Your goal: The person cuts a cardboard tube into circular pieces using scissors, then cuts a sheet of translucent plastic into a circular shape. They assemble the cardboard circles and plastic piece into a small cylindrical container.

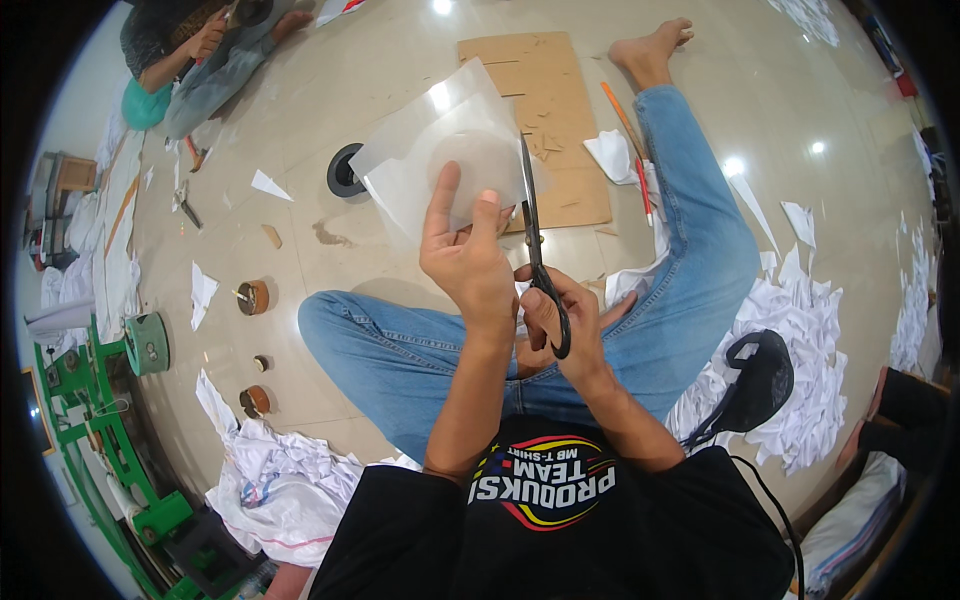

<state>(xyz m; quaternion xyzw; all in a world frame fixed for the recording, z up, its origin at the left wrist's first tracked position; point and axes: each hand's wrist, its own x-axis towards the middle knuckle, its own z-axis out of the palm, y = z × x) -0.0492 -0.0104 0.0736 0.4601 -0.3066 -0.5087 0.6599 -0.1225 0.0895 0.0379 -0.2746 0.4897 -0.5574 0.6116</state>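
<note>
My left hand (468,262) grips a translucent white sheet (395,165), its thumb and a finger against the near side. A round, pale patch (470,165) shows in the sheet's middle; whether it is a separate disc I cannot tell. My right hand (575,320) is closed around the black handles of a pair of scissors (532,230). The blades point away from me along the sheet's right edge, close beside my left fingertips. Whether they touch the sheet is unclear. Both hands are raised above my lap.
A scored cardboard piece (575,180) lies ahead, with a black ring (338,172) to its left. A red-handled tool (642,190) lies near my right leg. White scraps (800,360) heap at right. Another person (215,70) sits at far left. Green machinery (115,450) stands left.
</note>
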